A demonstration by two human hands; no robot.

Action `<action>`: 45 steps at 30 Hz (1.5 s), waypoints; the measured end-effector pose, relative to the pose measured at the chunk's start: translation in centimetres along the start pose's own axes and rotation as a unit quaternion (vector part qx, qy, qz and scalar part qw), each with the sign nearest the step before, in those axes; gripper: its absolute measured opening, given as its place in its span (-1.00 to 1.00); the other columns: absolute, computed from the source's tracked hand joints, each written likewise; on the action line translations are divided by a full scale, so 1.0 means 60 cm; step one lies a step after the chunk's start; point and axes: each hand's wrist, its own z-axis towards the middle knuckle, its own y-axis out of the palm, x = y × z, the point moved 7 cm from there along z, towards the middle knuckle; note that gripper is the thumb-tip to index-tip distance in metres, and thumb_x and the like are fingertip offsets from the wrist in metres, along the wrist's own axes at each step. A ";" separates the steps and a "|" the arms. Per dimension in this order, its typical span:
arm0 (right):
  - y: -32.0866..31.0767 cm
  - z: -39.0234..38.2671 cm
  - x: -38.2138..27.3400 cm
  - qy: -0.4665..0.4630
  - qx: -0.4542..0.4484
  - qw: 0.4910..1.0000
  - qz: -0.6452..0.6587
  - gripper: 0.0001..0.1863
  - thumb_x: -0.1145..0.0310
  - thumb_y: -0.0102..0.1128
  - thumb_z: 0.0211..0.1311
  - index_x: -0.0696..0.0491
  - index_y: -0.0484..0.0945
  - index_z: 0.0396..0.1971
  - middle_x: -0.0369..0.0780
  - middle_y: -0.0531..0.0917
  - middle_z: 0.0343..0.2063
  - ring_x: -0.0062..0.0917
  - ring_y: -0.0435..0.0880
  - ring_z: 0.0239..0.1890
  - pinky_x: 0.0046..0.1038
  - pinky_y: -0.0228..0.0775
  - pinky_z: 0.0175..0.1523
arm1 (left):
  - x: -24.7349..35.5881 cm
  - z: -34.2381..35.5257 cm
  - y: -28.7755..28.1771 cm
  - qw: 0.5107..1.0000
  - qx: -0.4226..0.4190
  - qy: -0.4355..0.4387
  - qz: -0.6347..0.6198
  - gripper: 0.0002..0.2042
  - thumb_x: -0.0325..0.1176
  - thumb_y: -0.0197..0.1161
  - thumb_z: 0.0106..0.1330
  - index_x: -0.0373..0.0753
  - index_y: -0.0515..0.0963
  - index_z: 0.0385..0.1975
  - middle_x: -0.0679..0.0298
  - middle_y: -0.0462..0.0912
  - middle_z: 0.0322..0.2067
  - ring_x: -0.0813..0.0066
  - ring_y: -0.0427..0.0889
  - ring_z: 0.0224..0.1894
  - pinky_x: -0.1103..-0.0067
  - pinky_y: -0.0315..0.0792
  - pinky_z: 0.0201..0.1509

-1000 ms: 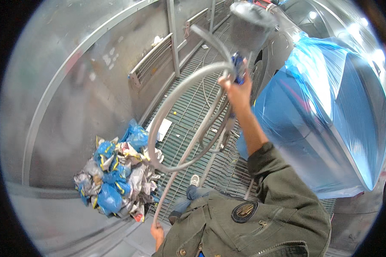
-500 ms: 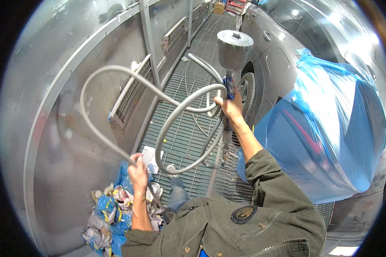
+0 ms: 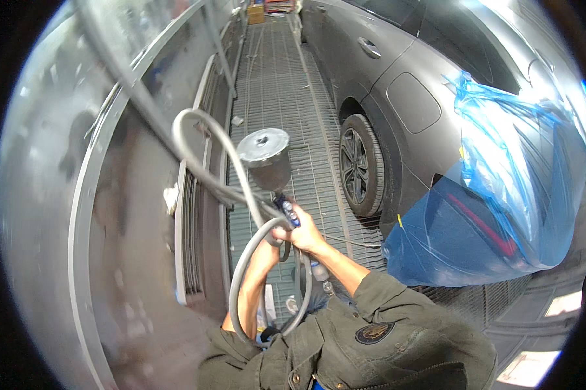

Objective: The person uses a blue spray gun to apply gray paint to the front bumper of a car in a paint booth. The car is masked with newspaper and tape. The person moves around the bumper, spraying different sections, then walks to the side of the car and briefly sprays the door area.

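Observation:
A paint spray gun (image 3: 286, 209) with a large round metallic cup (image 3: 267, 170) on top is gripped in my right hand (image 3: 306, 233). My left hand (image 3: 266, 247) is closed on a grey hose (image 3: 236, 279), right beside my right hand. Loops of the hose hang below both hands, and a further stretch runs up past the wall at the upper left. My left fingers are partly hidden behind the hose and my right hand. Under my right wrist, a fitting with a clear part (image 3: 320, 272) hangs near my jacket.
A grey car (image 3: 403, 58) with its rear wheel (image 3: 361, 162) stands to the right. Blue plastic sheeting (image 3: 429, 240) covers its rear corner. A metal wall with a slatted panel (image 3: 192, 253) runs along the left. Grating (image 3: 280, 78) forms the floor; a cardboard box (image 3: 256, 14) sits far off.
My left hand has come up and right, meeting my right hand. The spray gun now appears lower and further left. The hose loops have swung closer, and the view has turned toward the car.

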 end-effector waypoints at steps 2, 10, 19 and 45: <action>0.009 0.067 0.016 0.062 0.004 0.998 0.012 0.14 0.20 0.64 -0.30 0.16 0.16 0.35 -0.08 0.51 0.13 -0.39 0.46 0.19 -0.42 0.26 0.26 | -0.021 0.068 0.001 0.998 -0.020 0.033 0.047 -0.86 -0.50 0.11 0.22 -0.35 0.53 -0.26 -0.11 0.62 -0.32 -0.09 0.65 -0.20 0.17 0.48 -0.18; -0.001 0.366 -0.009 0.081 0.057 0.994 -0.033 0.14 0.23 0.62 -0.23 0.12 0.11 0.39 -0.04 0.50 0.15 -0.38 0.44 0.21 -0.43 0.22 0.29 | -0.007 0.340 -0.070 0.978 -0.101 -0.005 0.183 -0.68 -0.60 0.00 0.24 -0.48 0.30 0.00 -0.21 0.58 -0.33 -0.23 0.61 -0.22 0.19 0.48 -0.20; -0.024 0.593 0.022 0.116 0.103 0.978 -0.138 0.19 0.12 0.59 -0.30 0.05 0.09 0.41 0.04 0.59 0.04 -0.23 0.58 0.13 -0.37 0.37 0.21 | -0.033 0.556 -0.093 0.977 -0.090 -0.009 0.194 -0.85 -0.59 0.03 0.18 -0.50 0.35 -0.26 -0.24 0.54 -0.54 -0.27 0.61 -0.37 0.15 0.45 -0.36; -0.277 1.093 -0.374 -0.200 0.332 0.901 -0.196 -0.39 0.35 0.59 -0.19 0.09 0.52 -0.06 -0.24 0.67 -0.28 -0.53 0.63 -0.24 -0.39 0.52 -0.09 | -0.641 0.459 -0.148 0.939 -0.080 -0.323 0.089 -0.68 -0.23 0.24 0.24 -0.37 0.55 -0.17 0.02 0.60 -0.46 0.13 0.63 -0.42 0.29 0.45 -0.35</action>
